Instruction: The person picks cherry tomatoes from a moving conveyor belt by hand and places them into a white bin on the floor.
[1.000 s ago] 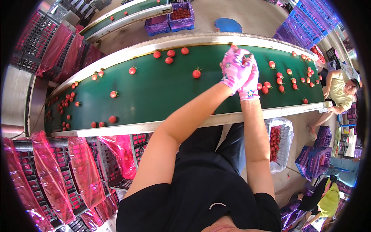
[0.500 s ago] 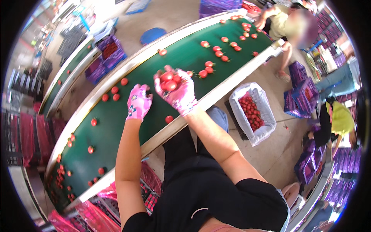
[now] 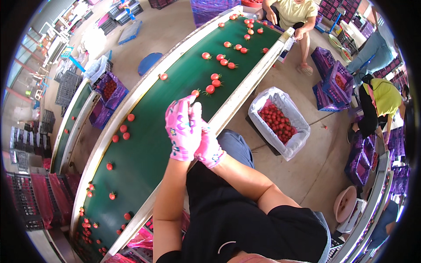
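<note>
Beyond left hand (image 3: 180, 129) and right hand (image 3: 208, 148) lies a tomato (image 3: 195, 93) — left curled against right, whose spread and contents are hidden; seemingly gathering, next wanting snug palms.

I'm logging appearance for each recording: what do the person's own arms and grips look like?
The left grip and right grip wear pink fabric gloves printed with darker flowers, the cuffs ending at the wrists. The forearms are bare, with no watch or bracelet visible. Above the elbows come short black sleeves.
</note>
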### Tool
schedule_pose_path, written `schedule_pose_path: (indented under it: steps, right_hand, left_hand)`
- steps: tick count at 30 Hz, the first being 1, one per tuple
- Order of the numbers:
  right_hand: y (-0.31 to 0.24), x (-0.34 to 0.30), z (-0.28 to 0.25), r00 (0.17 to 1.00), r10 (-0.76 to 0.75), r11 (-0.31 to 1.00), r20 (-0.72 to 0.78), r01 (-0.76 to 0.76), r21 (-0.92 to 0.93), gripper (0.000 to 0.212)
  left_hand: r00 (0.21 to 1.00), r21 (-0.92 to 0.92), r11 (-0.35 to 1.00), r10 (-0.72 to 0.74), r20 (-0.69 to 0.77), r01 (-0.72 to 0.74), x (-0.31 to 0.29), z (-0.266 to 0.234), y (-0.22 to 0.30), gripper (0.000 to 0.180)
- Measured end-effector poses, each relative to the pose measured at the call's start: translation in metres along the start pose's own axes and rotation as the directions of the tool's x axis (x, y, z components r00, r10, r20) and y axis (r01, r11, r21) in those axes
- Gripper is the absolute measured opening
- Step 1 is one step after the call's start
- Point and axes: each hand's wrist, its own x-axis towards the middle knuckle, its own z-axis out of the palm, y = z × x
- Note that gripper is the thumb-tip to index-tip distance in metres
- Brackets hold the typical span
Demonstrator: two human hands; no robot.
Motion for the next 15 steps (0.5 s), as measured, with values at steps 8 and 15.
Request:
schedule_pose_path:
  steps: [8, 15]
  right_hand:
    - [-0.123, -0.054, 0.046, 0.891, -0.452, 0.856, 0.041, 0.446, -0.261, 0.030]
    - [-0.291, -0.066, -0.096, 0.726, -0.645, 0.764, -0.240, 0.602, -0.232, 0.030]
  left_hand:
    - [0.995, -0.684, 0.730, 0.065, 0.069, 0.000, 0.017, 0.078, 0.088, 0.025]
    - [0.943, -0.379, 0.903, 0.285, 0.172, -0.203, -0.008, 0.053, 0.066, 0.032]
